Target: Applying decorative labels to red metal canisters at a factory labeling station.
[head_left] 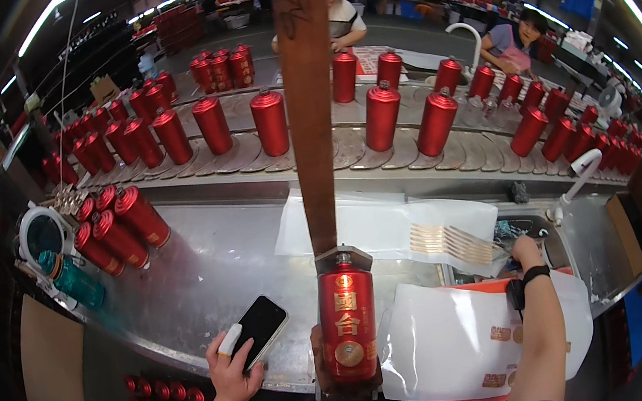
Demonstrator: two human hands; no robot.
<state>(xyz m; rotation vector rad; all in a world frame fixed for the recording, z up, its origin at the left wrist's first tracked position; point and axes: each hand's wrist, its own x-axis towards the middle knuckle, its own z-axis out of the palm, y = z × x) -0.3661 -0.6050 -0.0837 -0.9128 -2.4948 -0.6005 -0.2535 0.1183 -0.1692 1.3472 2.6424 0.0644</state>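
My left hand (233,366) is low at the left, its fingers apart, one fingertip wrapped in white. Its fingers are at the near left edge of a black-screened phone (265,325); whether they touch it is unclear. Over at the right, my right hand (527,252) reaches to a shallow basin (559,254) beside a translucent sheet with gold strips (456,239). Its fingers are curled, and what they hold, if anything, is hidden. Between my arms a red bottle (348,323) with gold markings stands upright against a wooden post (309,121). White label sheets (437,339) lie by my right forearm.
A conveyor (242,158) carrying several red bottles (270,122) crosses beyond the metal table (209,272). More red bottles (121,235) and a teal flask (72,278) stand left. A white tap (584,164) rises near the basin. Two people (513,45) are across the line.
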